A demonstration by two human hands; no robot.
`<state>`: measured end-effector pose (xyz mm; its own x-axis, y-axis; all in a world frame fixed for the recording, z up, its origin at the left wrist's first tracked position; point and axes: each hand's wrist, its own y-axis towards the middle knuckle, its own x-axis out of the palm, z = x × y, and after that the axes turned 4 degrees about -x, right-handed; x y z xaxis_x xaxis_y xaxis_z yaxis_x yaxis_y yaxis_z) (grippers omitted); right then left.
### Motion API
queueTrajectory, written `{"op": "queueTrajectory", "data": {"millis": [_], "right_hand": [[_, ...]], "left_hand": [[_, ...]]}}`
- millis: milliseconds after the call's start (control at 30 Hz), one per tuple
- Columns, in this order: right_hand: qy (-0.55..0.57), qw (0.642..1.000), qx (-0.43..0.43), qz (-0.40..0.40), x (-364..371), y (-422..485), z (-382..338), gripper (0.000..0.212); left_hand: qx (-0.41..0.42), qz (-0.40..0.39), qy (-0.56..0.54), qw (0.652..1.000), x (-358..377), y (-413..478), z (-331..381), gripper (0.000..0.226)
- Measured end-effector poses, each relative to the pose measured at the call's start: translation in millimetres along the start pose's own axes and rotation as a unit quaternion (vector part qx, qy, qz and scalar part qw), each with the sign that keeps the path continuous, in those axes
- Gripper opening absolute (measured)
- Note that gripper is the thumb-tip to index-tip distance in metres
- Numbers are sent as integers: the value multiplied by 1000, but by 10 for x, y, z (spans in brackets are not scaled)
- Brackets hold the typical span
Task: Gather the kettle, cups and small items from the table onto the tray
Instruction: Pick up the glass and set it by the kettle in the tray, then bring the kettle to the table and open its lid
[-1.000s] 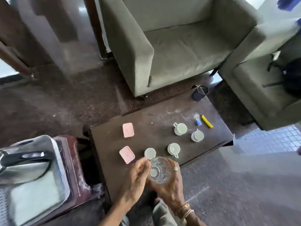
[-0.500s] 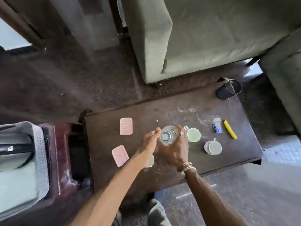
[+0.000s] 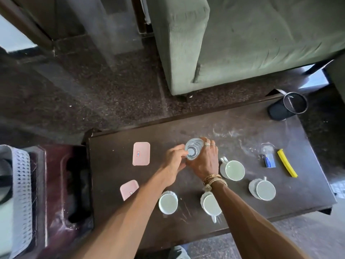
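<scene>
A clear plastic bottle [image 3: 194, 148] stands on the dark table [image 3: 242, 139], seen from above. My right hand [image 3: 205, 161] grips its body. My left hand [image 3: 174, 161] pinches at its white cap. Several white cups stand near the front: one [image 3: 233, 170] right of my right hand, one [image 3: 264, 189] further right, one [image 3: 168, 202] under my left forearm, one [image 3: 211, 204] partly hidden by my right forearm. Two pink packets [image 3: 141, 153] [image 3: 128, 189] lie to the left. A blue lighter [image 3: 268, 161] and a yellow stick [image 3: 286, 162] lie at the right.
A black mesh cup [image 3: 287, 107] lies tipped at the table's far right corner. A dark red tray [image 3: 61, 186] sits left of the table, with a white patterned cloth [image 3: 22, 184] at the left edge. A green sofa [image 3: 242, 38] stands beyond the table.
Both hands carried the bottle from the near table edge out to the table's middle, arms stretching forward. The view moved closer over the table.
</scene>
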<state>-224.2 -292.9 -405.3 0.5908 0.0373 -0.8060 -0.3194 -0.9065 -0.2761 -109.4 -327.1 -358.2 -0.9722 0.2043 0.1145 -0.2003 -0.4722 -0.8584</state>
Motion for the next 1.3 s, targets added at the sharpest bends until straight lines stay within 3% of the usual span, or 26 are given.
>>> {"op": "queueTrajectory", "data": {"millis": [500,600,667,767,900,967,1167,1300], "right_hand": [[3,1000,15,6,171,110,1,96],[-1,1000,28,-9,185,105,-7,112],[-2,999,32,-25,142,46,-19,124],[-1,999,31,-8,-16,-108,-107,131],[21,994,-21,102,-187,-454,-410,111],[43,990,-70,118,-191,-651,-678,102],[115,975,-190,17,21,-1173,-1937,93],[156,945,-270,-96,142,-1472,-2908,78]], "left_hand": [[11,-21,5,1000,-165,168,-26,30],[36,4,35,999,-184,87,-50,25],[53,41,42,997,-253,-50,-108,42],[75,77,26,994,-487,-352,-186,44],[102,114,-46,987,-910,-802,-284,33],[122,152,-81,978,-1183,-1038,-320,27],[204,261,-94,939,-2159,-1737,-389,26],[263,376,-92,884,-2822,-2263,-481,30]]}}
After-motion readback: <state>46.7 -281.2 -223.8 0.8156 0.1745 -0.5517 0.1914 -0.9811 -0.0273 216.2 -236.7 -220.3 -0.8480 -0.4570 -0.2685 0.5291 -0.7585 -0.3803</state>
